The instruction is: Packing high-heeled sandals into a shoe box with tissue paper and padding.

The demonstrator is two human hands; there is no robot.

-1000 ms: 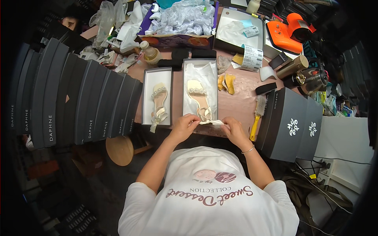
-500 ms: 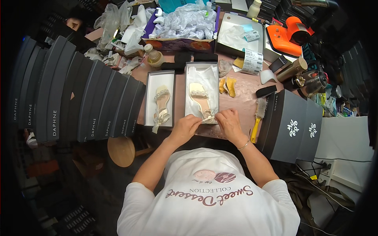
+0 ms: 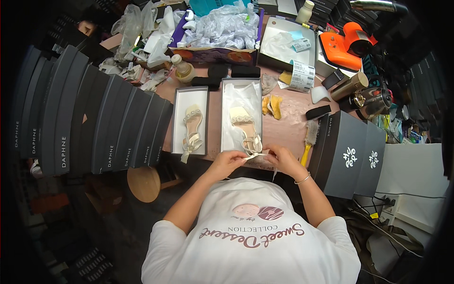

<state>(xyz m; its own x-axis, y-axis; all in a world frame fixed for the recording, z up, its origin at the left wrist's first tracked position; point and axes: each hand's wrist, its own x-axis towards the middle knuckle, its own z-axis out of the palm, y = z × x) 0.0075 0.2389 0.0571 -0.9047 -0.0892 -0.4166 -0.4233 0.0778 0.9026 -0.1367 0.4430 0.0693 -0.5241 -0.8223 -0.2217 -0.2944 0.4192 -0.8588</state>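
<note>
cluttered pinkish worktop (image 3: 288, 123), both hands (image 3: 255, 158) pinching thin pale strap (image 3: 255, 155) of beaded sandal (image 3: 246, 127)

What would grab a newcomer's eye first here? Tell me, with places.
At the table's near edge, the left hand and right hand pinch the strap of a pale sandal lying in an open box. Its mate lies in the box lid to the left. Further left stands a fanned row of dark shoeboxes.

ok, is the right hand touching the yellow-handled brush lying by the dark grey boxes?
Apart. The head view shows the right hand at the cream strappy sandal in its open box, with bare pink tabletop between it and the yellow-handled brush.
</note>
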